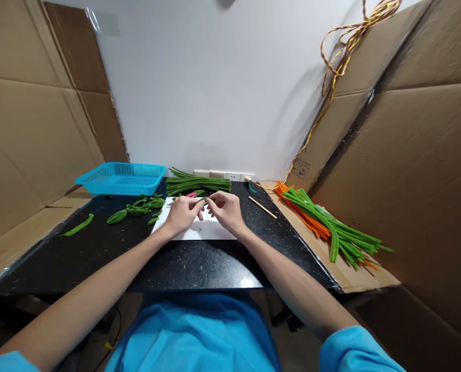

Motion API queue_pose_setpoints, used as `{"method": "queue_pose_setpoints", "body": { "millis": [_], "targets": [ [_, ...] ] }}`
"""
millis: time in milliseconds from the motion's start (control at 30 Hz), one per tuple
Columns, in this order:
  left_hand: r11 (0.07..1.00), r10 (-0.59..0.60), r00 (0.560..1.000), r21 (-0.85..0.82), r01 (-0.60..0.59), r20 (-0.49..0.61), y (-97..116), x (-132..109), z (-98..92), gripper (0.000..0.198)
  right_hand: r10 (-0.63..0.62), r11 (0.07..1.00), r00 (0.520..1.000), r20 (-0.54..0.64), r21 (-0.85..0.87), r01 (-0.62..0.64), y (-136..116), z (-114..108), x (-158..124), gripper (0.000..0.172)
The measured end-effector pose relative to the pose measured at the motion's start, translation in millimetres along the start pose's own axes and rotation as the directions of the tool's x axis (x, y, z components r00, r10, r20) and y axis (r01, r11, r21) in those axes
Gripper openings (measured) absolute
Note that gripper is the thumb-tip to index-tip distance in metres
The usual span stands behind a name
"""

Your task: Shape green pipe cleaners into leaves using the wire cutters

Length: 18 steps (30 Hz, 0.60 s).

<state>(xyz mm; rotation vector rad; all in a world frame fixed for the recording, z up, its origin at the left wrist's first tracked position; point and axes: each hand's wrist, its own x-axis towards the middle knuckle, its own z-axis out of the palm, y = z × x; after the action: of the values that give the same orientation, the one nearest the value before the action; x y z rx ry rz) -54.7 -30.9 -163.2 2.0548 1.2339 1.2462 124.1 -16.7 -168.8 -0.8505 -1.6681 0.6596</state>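
Observation:
Over a white sheet of paper point(191, 233), both hands meet with fingertips pinched. Between them runs a short green pipe cleaner point(204, 200), mostly covered by the fingers. My left hand point(183, 213) is closed on its left part, my right hand point(226, 211) on its right part. Just behind the left hand lies a red-handled tool point(191, 195), partly hidden. To the left are several green pipe cleaners bent into leaf-like loops point(139, 207). A thick bundle of dark green pipe cleaners point(199, 183) lies behind the paper.
A blue plastic basket point(122, 168) stands at the back left. One light green strip point(79, 225) lies at the left. A thin wooden stick point(263, 207) is right of the paper. Bright green pipe cleaners point(331, 222) and orange ones point(305, 217) lie on cardboard at the right. Cardboard walls point(416, 155) flank the table.

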Motion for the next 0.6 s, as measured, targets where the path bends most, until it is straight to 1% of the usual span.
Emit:
{"method": "queue_pose_setpoints", "body": {
  "millis": [133, 200, 300, 433, 500, 600],
  "targets": [
    [0.976, -0.002, 0.998, -0.215, 0.016, 0.063, -1.1, 1.3, 2.8, 0.057, 0.043, 0.966, 0.998, 0.037, 0.253, -0.051, -0.9, -2.5, 3.7, 0.045],
    [0.968, 0.004, 0.995, -0.252, 0.021, 0.100, -1.5, 2.2, 4.8, 0.062, 0.064, 0.958, 0.996, 0.066, 0.276, -0.080, -0.2, -3.5, 4.5, 0.047],
    [0.959, 0.008, 0.990, -0.281, 0.033, 0.143, -0.6, 2.3, 6.8, 0.065, 0.063, 0.971, 0.994, 0.087, 0.225, -0.081, 0.8, -3.5, 3.5, 0.051],
    [0.961, 0.006, 0.987, -0.273, 0.038, 0.158, 2.3, 0.4, 7.2, 0.060, 0.046, 0.981, 0.998, 0.034, 0.185, -0.052, 0.3, -2.6, 2.1, 0.053],
    [0.969, 0.008, 0.987, -0.244, 0.031, 0.160, 3.3, -0.3, 6.9, 0.056, 0.028, 0.994, 1.000, -0.009, 0.102, -0.027, -0.6, -2.3, 2.0, 0.053],
    [0.987, 0.013, 0.991, -0.163, 0.008, 0.131, 2.9, 0.0, 6.7, 0.052, -0.030, 0.997, 0.998, -0.061, -0.075, 0.026, -1.3, -1.4, 1.9, 0.055]
  ]
}}
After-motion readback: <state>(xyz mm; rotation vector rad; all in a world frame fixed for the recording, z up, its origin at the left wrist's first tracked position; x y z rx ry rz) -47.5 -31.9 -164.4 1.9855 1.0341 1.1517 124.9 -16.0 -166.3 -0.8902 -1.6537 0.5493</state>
